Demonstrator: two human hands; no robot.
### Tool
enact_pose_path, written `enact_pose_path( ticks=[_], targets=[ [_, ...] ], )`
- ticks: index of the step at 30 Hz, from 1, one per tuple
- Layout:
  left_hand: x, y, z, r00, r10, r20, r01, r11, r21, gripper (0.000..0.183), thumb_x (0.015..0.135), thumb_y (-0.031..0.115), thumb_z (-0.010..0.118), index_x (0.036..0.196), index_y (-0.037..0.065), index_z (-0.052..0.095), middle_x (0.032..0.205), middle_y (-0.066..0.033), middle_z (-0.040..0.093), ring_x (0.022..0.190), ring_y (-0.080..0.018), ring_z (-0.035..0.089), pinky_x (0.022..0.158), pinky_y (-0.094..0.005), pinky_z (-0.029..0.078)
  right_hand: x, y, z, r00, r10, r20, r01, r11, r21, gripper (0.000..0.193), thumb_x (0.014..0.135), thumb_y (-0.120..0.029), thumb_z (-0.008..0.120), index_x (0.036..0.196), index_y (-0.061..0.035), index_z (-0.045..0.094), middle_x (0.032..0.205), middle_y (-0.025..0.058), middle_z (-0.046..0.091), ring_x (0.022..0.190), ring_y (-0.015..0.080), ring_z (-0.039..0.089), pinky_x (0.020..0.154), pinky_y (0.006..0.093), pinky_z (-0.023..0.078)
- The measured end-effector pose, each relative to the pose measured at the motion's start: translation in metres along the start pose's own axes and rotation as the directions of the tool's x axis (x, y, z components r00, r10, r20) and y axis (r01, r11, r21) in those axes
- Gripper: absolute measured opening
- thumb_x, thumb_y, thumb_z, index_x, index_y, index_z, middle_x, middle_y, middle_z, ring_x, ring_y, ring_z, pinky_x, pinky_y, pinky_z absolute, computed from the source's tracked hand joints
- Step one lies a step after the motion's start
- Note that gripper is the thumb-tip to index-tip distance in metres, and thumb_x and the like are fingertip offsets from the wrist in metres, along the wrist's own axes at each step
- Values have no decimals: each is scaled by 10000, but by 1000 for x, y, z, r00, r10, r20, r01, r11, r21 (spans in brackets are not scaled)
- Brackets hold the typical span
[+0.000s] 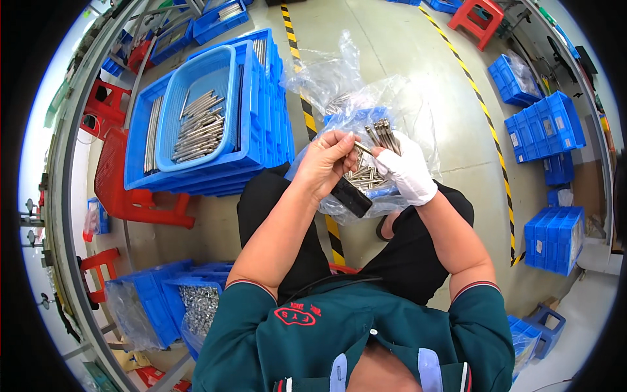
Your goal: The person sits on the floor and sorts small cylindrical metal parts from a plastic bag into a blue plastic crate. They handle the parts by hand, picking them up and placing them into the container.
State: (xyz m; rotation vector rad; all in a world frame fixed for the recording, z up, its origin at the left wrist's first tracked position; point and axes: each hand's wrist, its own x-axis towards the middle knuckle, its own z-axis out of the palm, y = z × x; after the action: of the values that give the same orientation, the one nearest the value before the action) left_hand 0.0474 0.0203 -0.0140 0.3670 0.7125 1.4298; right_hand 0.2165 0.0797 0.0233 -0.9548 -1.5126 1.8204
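My left hand [328, 162], bare, is closed with thumb and forefinger on one end of a thin metal rod [363, 148]. Its other end meets the fingertips of my right hand [408, 171], which wears a white glove. That gloved hand is closed round a bundle of metal rods [382, 134], their ends pointing away from me. Under both hands, a plastic-lined blue bin [381, 193] holds many loose metal rods [366, 177]. Just below my left hand shows a black rectangular object [351, 196]; what it is, I cannot tell.
Stacked blue crates [266, 140] stand at my left, topped by a light-blue basket [230, 65] of metal rods. Red stools [121, 176] are farther left. Crates of small metal parts [199, 304] sit near left. More blue crates [545, 127] line the right, beyond striped floor tape [486, 108].
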Motion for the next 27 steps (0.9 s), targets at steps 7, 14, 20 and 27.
enact_pose_path(
  ticks=[7,14,20,27],
  targets=[
    [4,2,-3,999,2,53,0,999,-49,165,900,190,579,904,26,600,695,-51,568,620,-151,516,628,-296,436,3,-5,-5,998,53,36,-53,999,13,154,835,-134,621,920,-24,554,693,-25,505,617,42,445,553,210,368],
    [1,-2,3,990,-52,131,78,977,-197,154,903,162,573,944,15,593,726,-38,562,626,-137,518,635,-299,453,2,-9,-1,999,30,34,-31,998,45,147,838,-138,621,903,-26,553,692,-28,499,618,43,435,551,206,363],
    [-4,9,7,984,177,-23,-162,939,303,192,867,132,629,954,-38,611,744,-50,593,636,-99,543,613,-263,484,6,-5,-5,996,71,60,-72,997,19,162,830,-178,635,863,-45,548,674,-36,491,598,41,425,534,208,351],
    [-4,21,3,925,361,-120,-254,821,511,153,848,132,654,860,-18,626,690,-42,593,554,-82,526,543,-205,435,9,-4,-10,991,82,110,-84,996,9,161,827,-183,632,852,-47,548,664,-33,491,587,36,422,524,209,345]
  ],
)
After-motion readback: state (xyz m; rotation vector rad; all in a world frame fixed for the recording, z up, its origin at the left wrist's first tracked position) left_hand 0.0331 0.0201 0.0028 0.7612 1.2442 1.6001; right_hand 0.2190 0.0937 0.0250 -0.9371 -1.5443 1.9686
